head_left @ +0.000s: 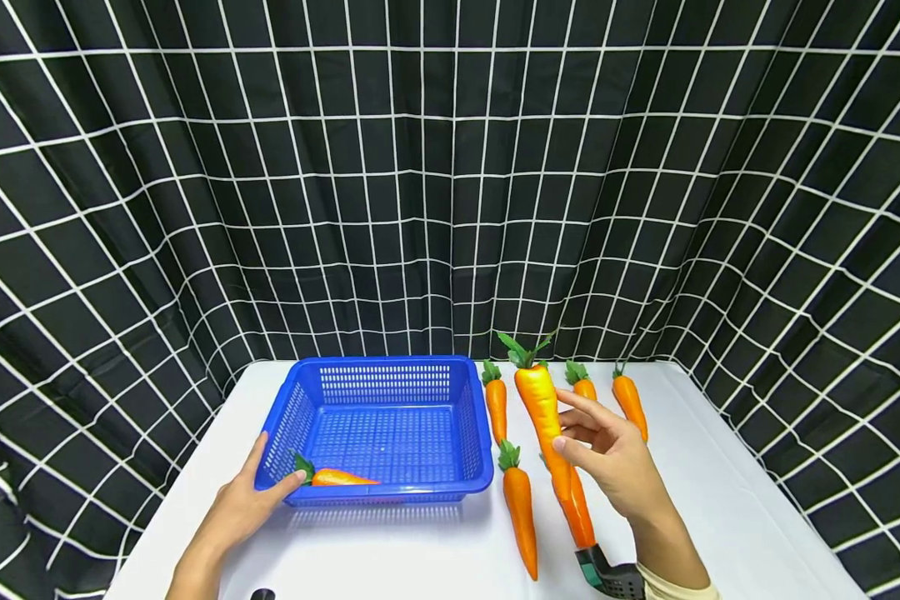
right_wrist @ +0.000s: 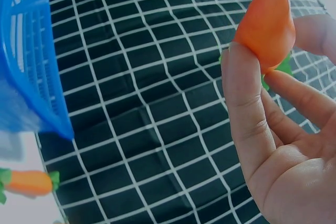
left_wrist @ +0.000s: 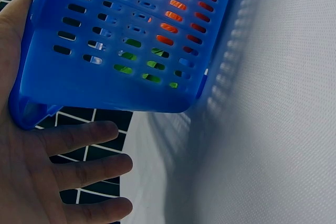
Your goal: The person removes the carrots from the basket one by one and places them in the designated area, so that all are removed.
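A leafy-topped orange carrot (head_left: pixel 538 404) is pinched between the thumb and fingers of my right hand (head_left: pixel 607 450), leaves upward and raised over the table. Its rounded tip points at the right wrist camera, its leaves mostly hidden behind. My left hand (head_left: pixel 243 500) rests at the near left corner of a blue plastic basket (head_left: pixel 390 492), thumb laid over the rim. In the left wrist view, three of its fingers (left_wrist: pixel 97 172) stretch straight and spread beside the basket. Inside the basket, along its near wall, lies one carrot (head_left: pixel 339 477), also showing through the wall slots.
Right of the basket, several carrots lie on the white table (head_left: pixel 390 558): a near one (head_left: pixel 521 512), one behind it (head_left: pixel 497 408), one below the held carrot (head_left: pixel 579 512), and others (head_left: pixel 583 388) farther back, including the rightmost (head_left: pixel 630 406). A black gridded curtain (head_left: pixel 420 208) surrounds the table.
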`<state>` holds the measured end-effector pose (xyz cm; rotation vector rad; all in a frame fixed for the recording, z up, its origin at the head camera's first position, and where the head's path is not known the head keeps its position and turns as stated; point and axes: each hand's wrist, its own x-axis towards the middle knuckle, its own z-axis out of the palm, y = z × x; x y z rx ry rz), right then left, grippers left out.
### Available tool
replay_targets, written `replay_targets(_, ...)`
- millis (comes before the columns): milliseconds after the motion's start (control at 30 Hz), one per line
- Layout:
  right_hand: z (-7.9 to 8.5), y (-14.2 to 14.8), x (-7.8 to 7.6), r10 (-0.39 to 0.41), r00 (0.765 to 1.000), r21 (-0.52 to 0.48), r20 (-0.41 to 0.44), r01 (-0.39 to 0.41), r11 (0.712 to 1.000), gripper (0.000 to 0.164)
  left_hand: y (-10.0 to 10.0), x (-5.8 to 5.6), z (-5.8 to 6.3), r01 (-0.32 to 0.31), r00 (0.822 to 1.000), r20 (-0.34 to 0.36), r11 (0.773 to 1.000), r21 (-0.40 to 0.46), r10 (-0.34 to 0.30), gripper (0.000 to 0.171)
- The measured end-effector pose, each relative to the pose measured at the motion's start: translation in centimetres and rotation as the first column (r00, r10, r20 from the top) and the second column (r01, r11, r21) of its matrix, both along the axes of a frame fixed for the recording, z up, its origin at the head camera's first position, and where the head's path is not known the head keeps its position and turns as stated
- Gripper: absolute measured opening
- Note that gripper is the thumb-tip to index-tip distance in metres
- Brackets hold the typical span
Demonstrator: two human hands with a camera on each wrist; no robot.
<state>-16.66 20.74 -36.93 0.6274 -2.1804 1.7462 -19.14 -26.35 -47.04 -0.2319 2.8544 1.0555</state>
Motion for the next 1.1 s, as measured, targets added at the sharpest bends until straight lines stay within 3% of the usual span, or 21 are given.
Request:
replay_targets(500,-1.2,2.9,0.3,-0.119,0.992,-0.01,0.042,0.12,0.993,0.051,-0.1,0.2,0.2,0.001,1.0,0.004,1.0,0.001,-0.001,0.11)
replay_targets(1100,-3.6,7.1,0.6,-0.189,0.975,-0.083,0.113,0.199,0.976,0.049,-0.1,0.2,0.1,0.008,1.0,0.015,1.0,0.003,-0.008,0.11)
